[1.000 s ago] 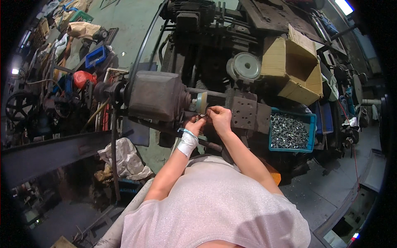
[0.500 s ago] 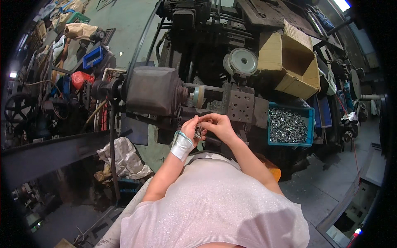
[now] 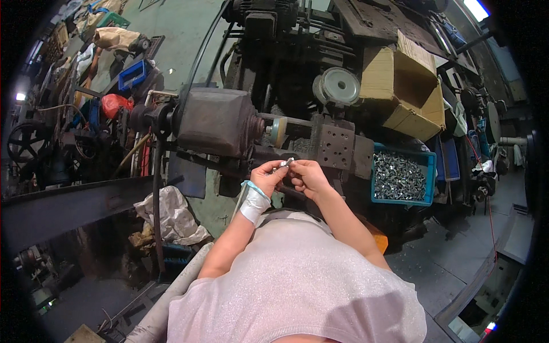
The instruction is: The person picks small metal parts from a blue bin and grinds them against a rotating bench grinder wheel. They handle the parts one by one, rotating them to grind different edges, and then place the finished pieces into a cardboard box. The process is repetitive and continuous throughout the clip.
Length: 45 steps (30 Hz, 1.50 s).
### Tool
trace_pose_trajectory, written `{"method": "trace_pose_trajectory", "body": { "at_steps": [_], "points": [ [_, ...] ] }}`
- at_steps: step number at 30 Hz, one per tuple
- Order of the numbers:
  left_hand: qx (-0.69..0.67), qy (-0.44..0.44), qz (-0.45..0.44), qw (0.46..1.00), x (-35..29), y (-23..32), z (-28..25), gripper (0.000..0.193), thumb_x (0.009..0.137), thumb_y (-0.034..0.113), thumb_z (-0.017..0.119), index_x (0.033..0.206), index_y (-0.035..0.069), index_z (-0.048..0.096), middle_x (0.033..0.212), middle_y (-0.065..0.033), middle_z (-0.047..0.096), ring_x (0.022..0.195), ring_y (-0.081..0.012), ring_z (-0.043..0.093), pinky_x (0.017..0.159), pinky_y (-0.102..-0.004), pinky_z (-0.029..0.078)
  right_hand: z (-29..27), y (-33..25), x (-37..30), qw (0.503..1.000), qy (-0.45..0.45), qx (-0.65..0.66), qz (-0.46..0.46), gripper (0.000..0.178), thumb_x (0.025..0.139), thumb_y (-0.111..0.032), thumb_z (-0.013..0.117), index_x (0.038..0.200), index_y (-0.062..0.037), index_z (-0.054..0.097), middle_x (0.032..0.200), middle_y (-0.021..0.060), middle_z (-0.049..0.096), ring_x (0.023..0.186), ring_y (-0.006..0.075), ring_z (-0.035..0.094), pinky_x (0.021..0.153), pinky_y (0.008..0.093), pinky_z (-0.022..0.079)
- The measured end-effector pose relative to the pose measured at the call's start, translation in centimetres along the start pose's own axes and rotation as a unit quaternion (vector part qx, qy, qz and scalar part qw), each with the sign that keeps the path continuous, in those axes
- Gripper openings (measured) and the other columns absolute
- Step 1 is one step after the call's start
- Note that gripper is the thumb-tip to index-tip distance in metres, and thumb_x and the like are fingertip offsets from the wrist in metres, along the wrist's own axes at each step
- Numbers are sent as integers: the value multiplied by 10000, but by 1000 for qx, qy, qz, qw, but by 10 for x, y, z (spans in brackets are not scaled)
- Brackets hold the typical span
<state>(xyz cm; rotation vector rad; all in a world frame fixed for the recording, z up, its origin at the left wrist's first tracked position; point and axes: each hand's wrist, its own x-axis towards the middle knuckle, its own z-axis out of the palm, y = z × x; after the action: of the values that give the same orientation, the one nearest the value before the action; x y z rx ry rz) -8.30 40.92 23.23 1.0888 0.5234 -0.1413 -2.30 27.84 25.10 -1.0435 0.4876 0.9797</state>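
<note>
Silvery metal part [image 3: 290,162] was grasped between my left hand [image 3: 266,176] and right hand [image 3: 309,177], both pinching it, on my side of pale wheel [image 3: 278,132], apart from it. Teal bin [image 3: 401,202] of small metal pieces [image 3: 400,178] stood to my right; opened cardboard box [image 3: 378,80] sat beyond bin.

On the right side, an open cardboard box [image 3: 377,74] stands with its flaps up, and a bright lamp [image 3: 476,10] shines near the upper corner. On the left, a red plastic bag [image 3: 116,106] lies among many mixed objects, below a blue basket [image 3: 129,86]. Farther up there is a brown sack [image 3: 116,38], then a green basket [image 3: 117,21]. Near the left edge is a dark wheel with spokes [image 3: 27,142]. Lower, a crumpled whitish sack [image 3: 177,217] lies partly behind a dark pole [image 3: 156,211].
</note>
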Motion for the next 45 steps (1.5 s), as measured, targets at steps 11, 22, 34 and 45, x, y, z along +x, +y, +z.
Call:
{"method": "trace_pose_trajectory", "body": {
  "at_steps": [11,22,34,45],
  "points": [
    [131,52,70,988,10,-8,-5,173,756,131,641,869,3,618,659,33,559,538,-18,447,464,-165,346,0,5,14,930,46,-220,-290,136,769,-82,591,842,31,613,619,-3,553,511,32,443,441,188,346],
    [72,81,-16,994,36,-14,0,139,772,130,605,833,6,591,692,-2,583,563,-50,491,486,-184,367,4,-6,45,921,133,-230,-283,121,745,-57,585,765,61,601,546,25,529,428,57,446,384,197,317],
    [1,121,-39,992,44,-13,6,149,756,188,623,812,61,570,572,31,494,433,-53,413,377,-205,309,9,-13,54,908,158,-265,-282,149,728,-82,595,787,52,623,552,50,569,457,76,502,435,230,389],
    [73,79,38,993,13,6,10,106,756,105,614,817,20,593,594,21,523,481,-46,450,424,-194,342,17,-12,13,924,104,-194,-314,111,754,-60,589,794,40,614,552,11,541,449,55,455,410,197,343]
  ]
}}
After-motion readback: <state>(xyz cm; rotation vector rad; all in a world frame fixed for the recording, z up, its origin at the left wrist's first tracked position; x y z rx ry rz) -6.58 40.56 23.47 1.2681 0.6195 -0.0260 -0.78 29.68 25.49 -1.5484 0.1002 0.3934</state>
